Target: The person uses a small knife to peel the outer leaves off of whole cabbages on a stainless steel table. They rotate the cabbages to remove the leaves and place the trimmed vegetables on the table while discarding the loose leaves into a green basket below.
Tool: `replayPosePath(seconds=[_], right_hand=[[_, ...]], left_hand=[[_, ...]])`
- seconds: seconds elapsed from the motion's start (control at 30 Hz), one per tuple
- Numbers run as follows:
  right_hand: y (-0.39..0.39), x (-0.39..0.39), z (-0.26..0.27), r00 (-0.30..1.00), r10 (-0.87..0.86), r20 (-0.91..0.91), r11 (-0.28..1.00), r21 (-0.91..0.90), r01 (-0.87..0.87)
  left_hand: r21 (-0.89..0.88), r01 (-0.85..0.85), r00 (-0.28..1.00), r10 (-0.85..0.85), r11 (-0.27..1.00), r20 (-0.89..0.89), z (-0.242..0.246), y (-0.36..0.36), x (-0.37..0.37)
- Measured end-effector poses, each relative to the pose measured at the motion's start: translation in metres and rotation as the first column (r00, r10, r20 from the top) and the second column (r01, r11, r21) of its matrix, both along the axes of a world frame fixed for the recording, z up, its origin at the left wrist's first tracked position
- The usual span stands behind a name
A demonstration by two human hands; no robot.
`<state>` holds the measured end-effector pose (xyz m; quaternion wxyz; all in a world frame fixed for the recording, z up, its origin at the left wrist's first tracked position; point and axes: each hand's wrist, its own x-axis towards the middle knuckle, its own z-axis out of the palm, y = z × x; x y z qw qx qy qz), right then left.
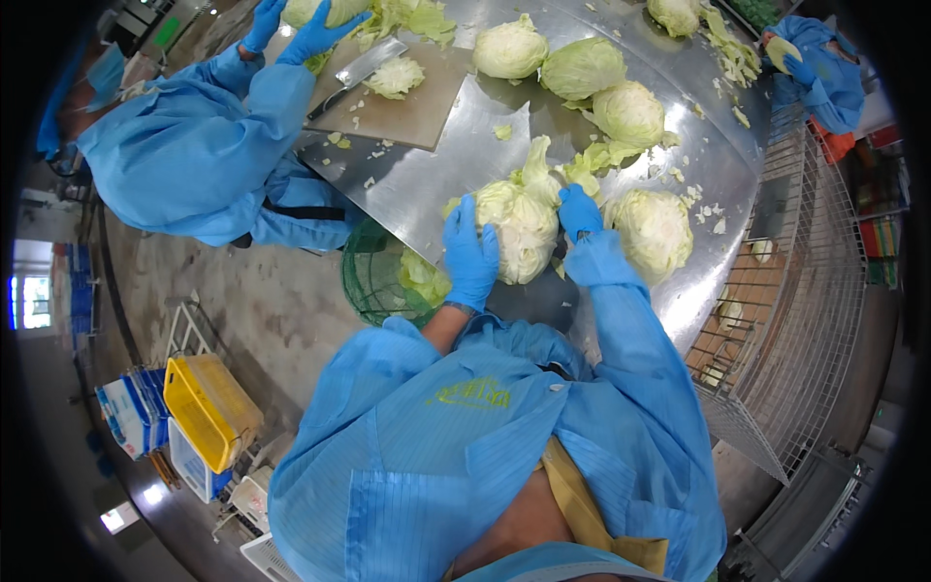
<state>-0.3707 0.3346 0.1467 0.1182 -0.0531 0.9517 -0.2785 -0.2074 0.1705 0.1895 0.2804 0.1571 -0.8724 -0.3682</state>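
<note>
My left hand (471,254), in a blue glove, holds the left side of a pale green cabbage head (518,229) on the steel table (494,120). At the cabbage's upper right, my right hand (580,211), also gloved, is closed round a small tool. Only small parts of the tool show at the fist, so its kind is unclear. Loose outer leaves (538,171) stand up between the cabbage and the right hand. Another cabbage (652,234) lies just right of my right wrist. Further back are several more, including a whitish one (510,48) and a greener one (583,69).
A co-worker (196,145) at the left has gloved hands over a cutting board (407,109) bearing a cleaver (371,64). Another person (822,65) stands far right. A green mesh basket (371,276) with leaves sits below the table's left edge; a wire cage (793,313) stands right.
</note>
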Motion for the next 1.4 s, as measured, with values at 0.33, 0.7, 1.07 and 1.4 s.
replayPosePath(seconds=[0.33,0.7,1.07,1.4], right_hand=[[0.024,0.079,0.056,0.898,-0.183,0.399,0.593,-0.684,0.425],[0.024,0.143,0.066,0.961,0.226,-0.162,0.957,-0.145,-0.249],[0.021,0.066,0.047,0.988,-0.101,0.119,0.995,0.02,0.099],[0.031,0.075,0.029,0.979,-0.197,0.043,0.92,-0.338,0.2]], left_hand=[[-0.135,0.145,0.945,-0.097,0.98,0.313,0.037,-0.024,-0.033],[-0.05,0.279,0.956,-0.272,0.959,0.111,0.01,-0.037,-0.06],[-0.202,-0.085,0.976,0.123,0.976,0.182,-0.004,0.003,-0.016],[-0.201,0.225,0.955,-0.174,0.953,0.242,0.027,0.013,-0.058]])
